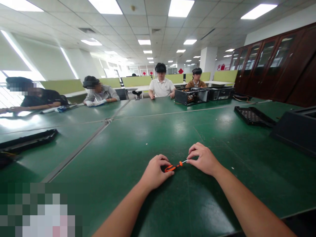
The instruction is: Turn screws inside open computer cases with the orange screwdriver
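Observation:
A small screwdriver (173, 167) with an orange and black handle is held just above the green table (138, 138), in front of me. My left hand (156, 171) is closed around its handle. My right hand (202, 159) pinches the thin metal shaft at the tip end. Both forearms reach in from the bottom edge.
An open black computer case (192, 96) stands at the far side, near several seated people. A black perforated panel (253, 116) and a dark case (297, 130) lie at the right. Another black panel (28, 140) lies at the left. Dark wooden cabinets (276, 64) line the right wall.

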`<state>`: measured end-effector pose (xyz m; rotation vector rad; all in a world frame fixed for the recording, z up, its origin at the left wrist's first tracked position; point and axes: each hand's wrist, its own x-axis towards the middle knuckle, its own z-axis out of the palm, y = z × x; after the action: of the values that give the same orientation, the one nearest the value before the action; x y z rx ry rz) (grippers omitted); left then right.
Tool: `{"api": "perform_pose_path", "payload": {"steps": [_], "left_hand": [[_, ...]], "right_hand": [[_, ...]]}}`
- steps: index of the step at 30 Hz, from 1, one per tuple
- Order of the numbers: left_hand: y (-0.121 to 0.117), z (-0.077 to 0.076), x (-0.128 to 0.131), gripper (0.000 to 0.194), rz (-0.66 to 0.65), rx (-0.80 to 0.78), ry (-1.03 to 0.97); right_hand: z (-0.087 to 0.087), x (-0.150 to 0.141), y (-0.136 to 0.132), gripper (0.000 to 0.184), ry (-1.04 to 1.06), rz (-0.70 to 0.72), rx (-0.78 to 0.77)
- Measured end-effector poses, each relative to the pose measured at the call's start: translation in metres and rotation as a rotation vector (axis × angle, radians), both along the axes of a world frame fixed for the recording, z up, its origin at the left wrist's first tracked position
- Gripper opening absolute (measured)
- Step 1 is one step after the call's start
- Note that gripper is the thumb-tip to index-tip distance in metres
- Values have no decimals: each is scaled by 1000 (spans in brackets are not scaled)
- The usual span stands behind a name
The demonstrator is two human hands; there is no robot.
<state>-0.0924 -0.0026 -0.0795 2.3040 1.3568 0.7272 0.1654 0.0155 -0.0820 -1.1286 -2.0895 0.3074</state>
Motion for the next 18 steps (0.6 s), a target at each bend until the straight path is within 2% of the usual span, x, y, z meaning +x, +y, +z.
{"api": "perform_pose_path", "payload": {"steps": [8, 12, 14, 18], "left_hand": [[-9, 13, 6, 16, 25, 102, -223], [-10, 15, 5, 16, 20, 137, -244], [-8, 13, 2, 16, 33, 130, -204], [-2, 7, -1, 15, -15, 55, 24]], "right_hand": [[-12, -6, 0, 10, -98, 73, -115], [-9, -8, -2, 7, -118, 67, -100], [-5, -6, -2, 5, -119, 36, -74], [0, -7, -6, 6, -161, -16, -27]]}}
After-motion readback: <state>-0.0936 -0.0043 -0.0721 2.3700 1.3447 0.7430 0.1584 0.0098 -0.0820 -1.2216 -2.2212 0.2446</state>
